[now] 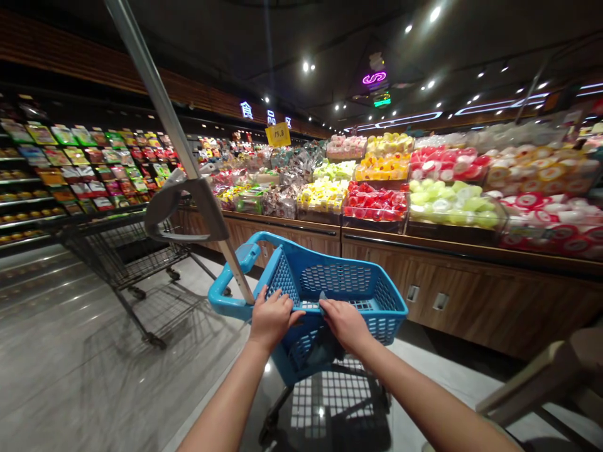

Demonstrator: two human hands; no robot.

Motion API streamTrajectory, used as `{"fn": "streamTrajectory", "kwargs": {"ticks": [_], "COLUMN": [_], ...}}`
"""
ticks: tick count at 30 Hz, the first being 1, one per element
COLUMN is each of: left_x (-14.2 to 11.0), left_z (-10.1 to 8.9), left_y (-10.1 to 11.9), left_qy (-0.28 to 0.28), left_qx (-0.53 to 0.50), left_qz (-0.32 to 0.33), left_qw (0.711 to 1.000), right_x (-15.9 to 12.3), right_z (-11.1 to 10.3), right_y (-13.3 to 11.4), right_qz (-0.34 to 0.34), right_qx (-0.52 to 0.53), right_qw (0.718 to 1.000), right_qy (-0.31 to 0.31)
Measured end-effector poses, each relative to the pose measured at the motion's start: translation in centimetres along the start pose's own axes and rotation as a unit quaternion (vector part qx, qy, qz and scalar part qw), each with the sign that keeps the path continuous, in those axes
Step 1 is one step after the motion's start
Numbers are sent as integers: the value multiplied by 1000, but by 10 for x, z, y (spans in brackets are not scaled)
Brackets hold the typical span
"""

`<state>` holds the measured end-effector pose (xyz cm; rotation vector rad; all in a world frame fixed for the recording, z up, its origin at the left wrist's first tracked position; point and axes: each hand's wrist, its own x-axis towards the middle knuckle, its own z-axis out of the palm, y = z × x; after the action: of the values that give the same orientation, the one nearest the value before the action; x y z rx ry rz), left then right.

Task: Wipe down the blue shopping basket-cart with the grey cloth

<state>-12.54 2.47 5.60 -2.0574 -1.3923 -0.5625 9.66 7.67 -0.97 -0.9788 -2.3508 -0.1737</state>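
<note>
Blue basket [336, 277] stands before the counter [480, 304]. On its near rim, the left hand [273, 316] rests unclenched; farther right, the right hand [346, 323] pinches a grey-blue piece [323, 299], possibly cloth. Step judged: working it at the rim; next move calls for steadying the basket.

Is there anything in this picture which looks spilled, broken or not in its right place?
Nothing looks spilled or broken: the colourful goods sit in their bins. Only the metal pole at one end of the blue cart slants noticeably, though the wide view may exaggerate that.
</note>
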Motion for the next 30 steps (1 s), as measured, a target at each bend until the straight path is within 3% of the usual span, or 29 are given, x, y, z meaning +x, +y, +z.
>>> {"fn": "streamTrajectory", "kwargs": {"ticks": [4,10,16,20,25,30], "left_x": [-4,-8,-7,-6,-5,-3], "left_z": [-2,-1,-3,-4,-1,0], "left_y": [-3,-5,-5,-5,-3,0], "left_qy": [5,12,15,16,4,-6], "left_qx": [3,4,7,7,-2,-9], "left_qz": [13,27,30,29,21,11], "left_qw": [1000,1000,999,999,1000,1000], "right_x": [-17,-60,-105,-124,-119,-83], "right_z": [-11,-22,-34,-42,-41,-33], "right_y": [23,72,131,155,145,90], "right_qz": [-22,-37,3,25,48,54], "right_qx": [-30,-51,-58,-52,-32,-21], "right_qw": [999,998,998,998,998,997], "right_qy": [-22,13,17,20,36,42]}}
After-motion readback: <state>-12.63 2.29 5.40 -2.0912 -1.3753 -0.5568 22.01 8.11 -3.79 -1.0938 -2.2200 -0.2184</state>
